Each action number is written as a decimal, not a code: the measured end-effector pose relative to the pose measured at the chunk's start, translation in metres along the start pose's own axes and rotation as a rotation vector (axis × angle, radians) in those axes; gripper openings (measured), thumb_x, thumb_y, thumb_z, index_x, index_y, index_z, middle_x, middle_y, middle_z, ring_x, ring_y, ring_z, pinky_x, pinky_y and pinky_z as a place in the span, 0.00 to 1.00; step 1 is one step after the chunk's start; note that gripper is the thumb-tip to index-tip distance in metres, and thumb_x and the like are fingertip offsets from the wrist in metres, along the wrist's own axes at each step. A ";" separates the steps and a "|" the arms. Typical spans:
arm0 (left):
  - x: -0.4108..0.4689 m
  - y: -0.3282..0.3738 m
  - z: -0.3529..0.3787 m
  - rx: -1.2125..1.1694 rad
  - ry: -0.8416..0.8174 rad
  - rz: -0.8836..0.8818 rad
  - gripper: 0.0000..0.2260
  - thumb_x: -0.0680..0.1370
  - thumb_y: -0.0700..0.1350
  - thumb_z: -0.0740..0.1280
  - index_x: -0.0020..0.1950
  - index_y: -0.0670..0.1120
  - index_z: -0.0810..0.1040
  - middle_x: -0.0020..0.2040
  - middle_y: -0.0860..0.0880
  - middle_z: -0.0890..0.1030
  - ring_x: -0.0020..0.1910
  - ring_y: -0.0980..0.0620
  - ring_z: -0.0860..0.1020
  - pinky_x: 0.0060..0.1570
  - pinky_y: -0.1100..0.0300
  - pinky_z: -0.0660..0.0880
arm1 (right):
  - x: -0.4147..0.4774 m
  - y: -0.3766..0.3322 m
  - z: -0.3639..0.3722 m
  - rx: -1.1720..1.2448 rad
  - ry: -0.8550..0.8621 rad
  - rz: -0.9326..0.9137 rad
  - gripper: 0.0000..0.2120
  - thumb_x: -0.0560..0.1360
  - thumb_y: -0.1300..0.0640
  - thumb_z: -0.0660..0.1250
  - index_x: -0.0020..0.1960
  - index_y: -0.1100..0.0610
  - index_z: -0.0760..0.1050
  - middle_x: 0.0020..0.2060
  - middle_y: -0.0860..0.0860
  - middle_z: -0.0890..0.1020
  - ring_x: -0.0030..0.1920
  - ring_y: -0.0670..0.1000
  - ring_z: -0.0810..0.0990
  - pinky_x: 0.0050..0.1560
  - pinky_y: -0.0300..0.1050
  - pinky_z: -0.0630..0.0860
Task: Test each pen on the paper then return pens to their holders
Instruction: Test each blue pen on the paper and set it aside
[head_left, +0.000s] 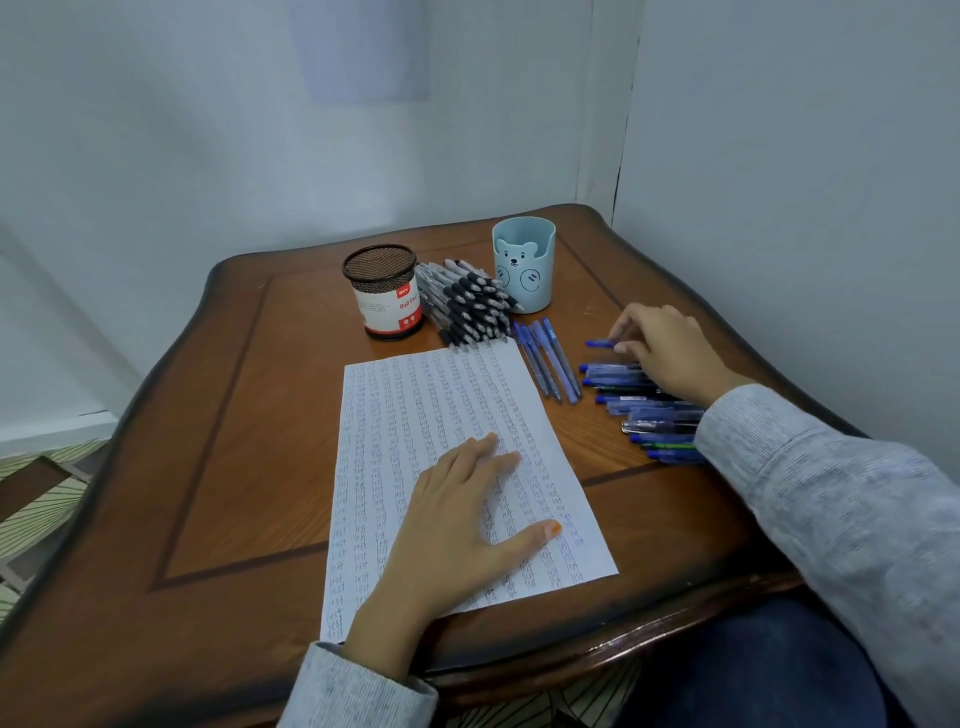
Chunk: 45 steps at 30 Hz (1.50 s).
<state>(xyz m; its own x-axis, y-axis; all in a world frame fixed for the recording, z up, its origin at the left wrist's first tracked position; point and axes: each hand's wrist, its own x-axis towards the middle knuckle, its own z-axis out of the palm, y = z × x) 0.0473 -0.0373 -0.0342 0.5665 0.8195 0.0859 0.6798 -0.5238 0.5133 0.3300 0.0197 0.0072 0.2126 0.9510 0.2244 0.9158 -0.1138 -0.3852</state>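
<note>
- Apparently the step in hand was fetching the next pen to test: the right hand (665, 353) reached out over the blue pens on the right side of the table (234, 415).
- Its fingertips (621, 332) were curled round the near end of one pen (600, 343) and seemed to pinch it, with nothing else in that hand.
- That pen sat just beyond the pile (649, 410), apart from it and to the right of the paper (415, 415).
- Its long axis ran crosswise, left to right, roughly parallel to the pens in the pile; its free end pointed left, toward the paper. I could not tell whether that end was the tip.
- The left hand (457, 519) lay flat on the paper, fingers straight and spread, pressing it down and gripping nothing.
- Next, I judged, the pen would need lifting clear, turning tip-down and carrying left to a bare patch. Rows of small marks covered most of the sheet, so finding room would take care.
- Four blue pens (550, 358) lay beside the paper's right edge, and black pens (467, 301) were heaped between the mesh holder (384, 296) and the bear cup (524, 265). No pen showed above either rim, so returning looked undone.
</note>
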 end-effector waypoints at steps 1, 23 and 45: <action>0.000 0.000 0.000 0.002 0.004 0.003 0.38 0.65 0.76 0.53 0.72 0.62 0.63 0.75 0.64 0.56 0.74 0.63 0.52 0.73 0.57 0.50 | -0.002 -0.005 -0.002 0.036 0.040 -0.046 0.04 0.78 0.59 0.65 0.48 0.51 0.72 0.48 0.50 0.80 0.53 0.52 0.75 0.59 0.52 0.68; 0.000 0.000 0.002 0.010 0.030 0.022 0.35 0.68 0.73 0.60 0.71 0.58 0.67 0.74 0.60 0.61 0.73 0.59 0.57 0.71 0.57 0.53 | -0.080 -0.085 -0.039 1.180 -0.089 0.037 0.11 0.78 0.57 0.64 0.47 0.64 0.81 0.30 0.53 0.77 0.19 0.46 0.62 0.22 0.34 0.61; -0.002 0.002 0.002 0.085 0.004 0.014 0.45 0.60 0.78 0.54 0.74 0.59 0.63 0.76 0.58 0.59 0.74 0.57 0.55 0.71 0.56 0.52 | -0.148 -0.075 0.026 0.891 0.084 0.101 0.24 0.68 0.49 0.75 0.28 0.65 0.70 0.20 0.56 0.77 0.17 0.46 0.69 0.21 0.37 0.67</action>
<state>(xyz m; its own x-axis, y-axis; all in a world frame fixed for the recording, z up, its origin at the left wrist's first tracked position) 0.0488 -0.0402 -0.0345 0.5743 0.8130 0.0956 0.7092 -0.5525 0.4380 0.2208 -0.1051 -0.0198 0.3335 0.9206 0.2033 0.2955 0.1027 -0.9498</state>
